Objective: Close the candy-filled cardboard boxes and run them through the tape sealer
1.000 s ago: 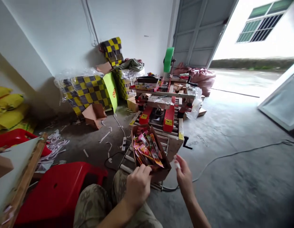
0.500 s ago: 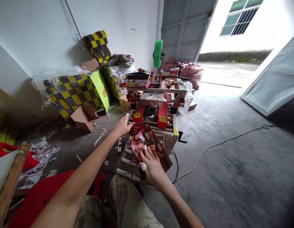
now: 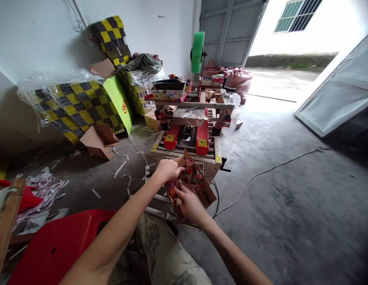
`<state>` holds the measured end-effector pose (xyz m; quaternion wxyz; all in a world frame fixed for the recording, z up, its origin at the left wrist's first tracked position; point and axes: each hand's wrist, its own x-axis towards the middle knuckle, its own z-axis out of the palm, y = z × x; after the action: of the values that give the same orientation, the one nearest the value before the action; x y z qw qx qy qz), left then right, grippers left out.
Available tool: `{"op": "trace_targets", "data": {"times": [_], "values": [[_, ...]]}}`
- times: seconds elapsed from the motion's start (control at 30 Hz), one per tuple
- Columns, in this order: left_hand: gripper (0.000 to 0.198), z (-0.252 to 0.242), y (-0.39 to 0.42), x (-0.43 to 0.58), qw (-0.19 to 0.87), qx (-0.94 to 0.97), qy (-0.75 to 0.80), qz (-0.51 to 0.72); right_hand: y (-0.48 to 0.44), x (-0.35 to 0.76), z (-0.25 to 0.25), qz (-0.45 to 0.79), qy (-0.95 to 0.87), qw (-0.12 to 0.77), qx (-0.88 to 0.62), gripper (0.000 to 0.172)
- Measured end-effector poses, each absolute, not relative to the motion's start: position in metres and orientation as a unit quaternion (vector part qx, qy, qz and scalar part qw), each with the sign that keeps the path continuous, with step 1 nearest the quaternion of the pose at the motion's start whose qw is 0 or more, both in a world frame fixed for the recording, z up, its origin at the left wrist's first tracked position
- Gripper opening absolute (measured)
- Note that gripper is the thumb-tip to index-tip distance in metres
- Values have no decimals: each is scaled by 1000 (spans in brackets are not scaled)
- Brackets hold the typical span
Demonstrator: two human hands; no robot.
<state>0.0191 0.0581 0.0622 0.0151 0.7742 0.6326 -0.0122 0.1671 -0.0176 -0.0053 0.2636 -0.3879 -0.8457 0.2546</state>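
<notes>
An open cardboard box [image 3: 208, 190] full of small colourful packets [image 3: 190, 173] sits tilted at the near end of the roller conveyor [image 3: 160, 213]. My left hand [image 3: 168, 171] is closed over the box's upper left edge, with its fingertips partly hidden. Low over the packets is my right hand [image 3: 189, 202], thumb and fingers apart and bent, touching the contents on the near left side. White wraps on its fingers are hard to make out now.
A carton-taping machine [image 3: 202, 138] with a green tape roll [image 3: 197, 51] stands just beyond the box. Checkered yellow-black stacks [image 3: 79, 107] and an opened carton [image 3: 100, 141] lie left. A red stool [image 3: 61, 245] is near my left arm. A cable [image 3: 261, 179] crosses the floor at right.
My left hand has come in to the right and closed on the box edge. My right hand's spread fingers have bent and shifted over the packets. The whole view has moved slightly.
</notes>
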Motion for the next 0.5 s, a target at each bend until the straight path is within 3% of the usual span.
{"op": "trace_targets", "data": {"times": [0.17, 0.33, 0.5], "values": [[60, 49, 63, 38, -20, 713, 695, 92, -16, 175, -9, 363, -732, 470, -333, 30], [29, 22, 66, 56, -23, 714, 671, 197, -34, 195, 21, 346, -712, 504, -346, 30], [21, -2, 78, 50, 28, 732, 627, 265, -21, 226, 60, 217, -726, 532, -378, 33]]}}
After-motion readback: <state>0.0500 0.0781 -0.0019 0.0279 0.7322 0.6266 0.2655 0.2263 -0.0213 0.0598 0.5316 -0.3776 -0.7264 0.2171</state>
